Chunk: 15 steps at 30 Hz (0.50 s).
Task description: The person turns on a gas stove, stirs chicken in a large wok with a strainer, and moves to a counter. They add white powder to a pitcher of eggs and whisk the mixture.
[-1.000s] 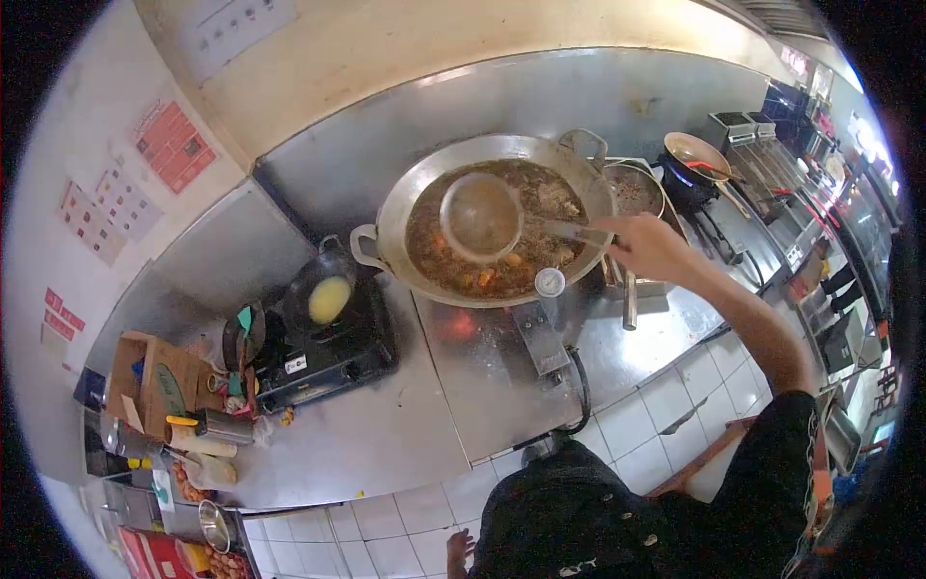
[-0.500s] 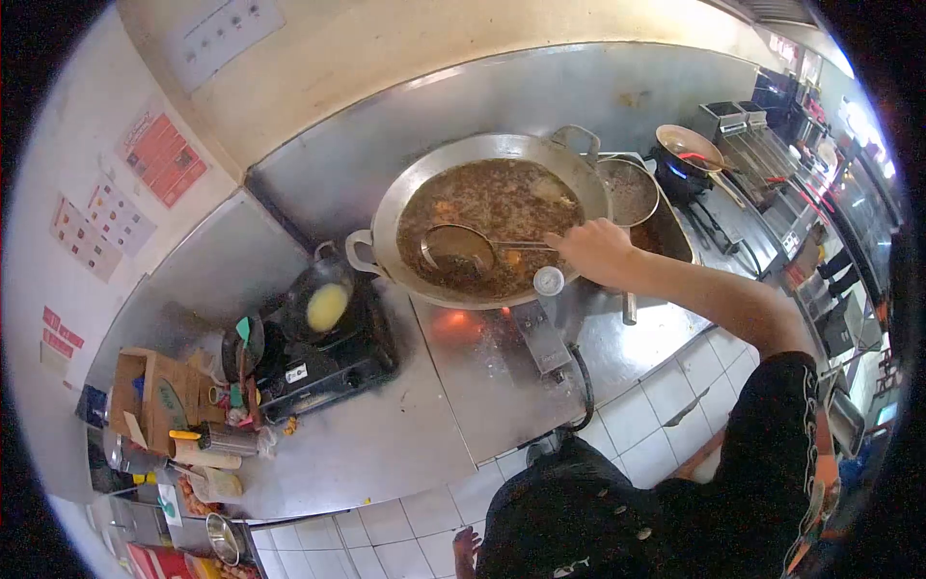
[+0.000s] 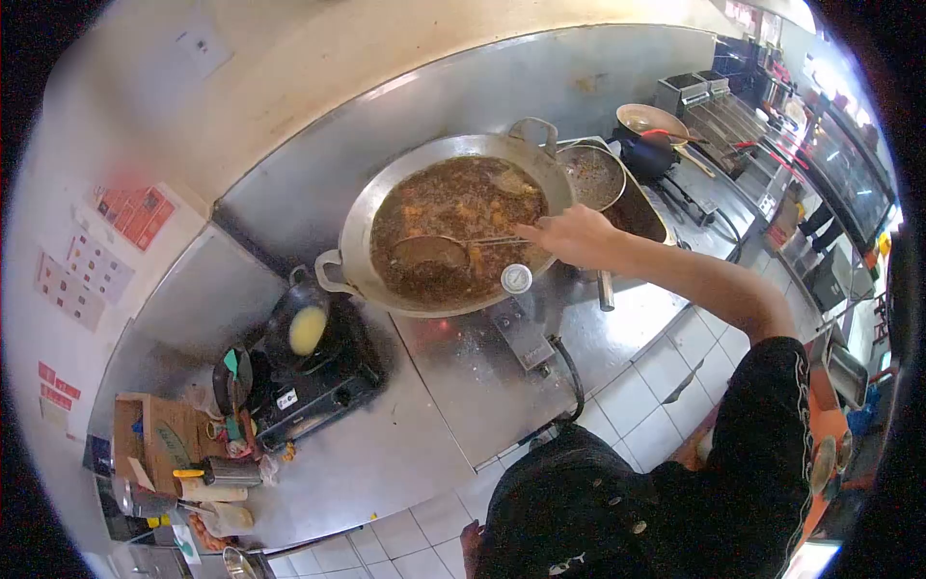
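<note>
My right hand (image 3: 579, 234) is closed around the handle of a wire skimmer (image 3: 429, 253). The skimmer's round head lies in the dark, bubbling oil of a large metal wok (image 3: 353, 241), where several orange-brown pieces of food (image 3: 473, 217) float. A round dial thermometer (image 3: 516, 279) sits at the wok's near rim, just below my right hand. Only part of my left hand (image 3: 471, 540) shows, low beside my dark shirt and away from the counter; how its fingers lie cannot be made out.
Left of the wok, a small black pan (image 3: 289, 314) with a pale yellow round stands on a black gas stove (image 3: 338, 381). A cardboard box (image 3: 145, 434) and utensils fill the counter's left end. Behind my right hand rests a strainer (image 3: 593, 179); farther right is a frying pan (image 3: 656, 121).
The skimmer's head has sunk lower into the oil, and more orange-brown pieces show at the surface. The view has shifted a little, so the wok appears farther left.
</note>
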### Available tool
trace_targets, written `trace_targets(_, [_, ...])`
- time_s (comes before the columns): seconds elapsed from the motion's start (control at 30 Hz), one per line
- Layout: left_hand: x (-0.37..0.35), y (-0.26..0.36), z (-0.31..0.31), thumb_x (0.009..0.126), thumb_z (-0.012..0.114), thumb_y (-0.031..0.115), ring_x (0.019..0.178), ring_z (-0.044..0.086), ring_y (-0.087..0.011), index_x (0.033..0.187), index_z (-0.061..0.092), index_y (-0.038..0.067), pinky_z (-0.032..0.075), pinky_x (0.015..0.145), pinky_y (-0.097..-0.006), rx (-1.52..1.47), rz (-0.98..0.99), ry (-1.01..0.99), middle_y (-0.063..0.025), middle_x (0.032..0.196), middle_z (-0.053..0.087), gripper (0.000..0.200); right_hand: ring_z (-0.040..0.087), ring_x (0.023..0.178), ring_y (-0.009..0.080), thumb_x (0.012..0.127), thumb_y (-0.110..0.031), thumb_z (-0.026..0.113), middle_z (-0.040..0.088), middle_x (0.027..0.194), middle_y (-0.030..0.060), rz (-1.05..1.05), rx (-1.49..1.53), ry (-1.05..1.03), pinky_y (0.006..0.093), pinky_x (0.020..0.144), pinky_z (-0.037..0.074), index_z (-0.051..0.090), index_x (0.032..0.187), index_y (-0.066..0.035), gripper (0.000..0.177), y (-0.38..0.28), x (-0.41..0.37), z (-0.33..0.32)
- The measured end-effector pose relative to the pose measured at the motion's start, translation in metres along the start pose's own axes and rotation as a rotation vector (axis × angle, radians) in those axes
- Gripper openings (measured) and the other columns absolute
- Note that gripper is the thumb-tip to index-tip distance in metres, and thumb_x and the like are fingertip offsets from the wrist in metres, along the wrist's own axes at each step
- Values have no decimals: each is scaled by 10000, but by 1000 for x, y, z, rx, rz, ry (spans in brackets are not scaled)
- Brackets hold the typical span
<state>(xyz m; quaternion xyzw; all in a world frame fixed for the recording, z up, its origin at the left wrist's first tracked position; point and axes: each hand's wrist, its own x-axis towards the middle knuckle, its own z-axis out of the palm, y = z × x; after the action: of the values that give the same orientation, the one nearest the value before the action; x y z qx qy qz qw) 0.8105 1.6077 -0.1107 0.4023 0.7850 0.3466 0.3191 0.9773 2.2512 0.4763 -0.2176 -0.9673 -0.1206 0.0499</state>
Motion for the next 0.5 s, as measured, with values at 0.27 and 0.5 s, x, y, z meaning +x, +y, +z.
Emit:
trace_targets(0.27, [14, 22, -31, 836, 637, 330, 874, 623, -280, 1155, 526, 17, 497, 746, -463, -288, -468, -109, -132, 998, 628, 460, 643, 687, 298, 838, -188, 561, 653, 813, 118, 249, 94, 12, 394, 585, 525, 490, 1294, -197, 461, 29, -59, -56])
trace_targets(0.5, [26, 53, -53, 828, 645, 371, 837, 627, -248, 1180, 511, 85, 484, 668, -402, -329, -538, -148, -124, 983, 624, 473, 626, 735, 340, 817, -153, 593, 645, 818, 164, 451, 143, -127, 445, 697, 484, 560, 1220, -168, 405, 49, -106, -92])
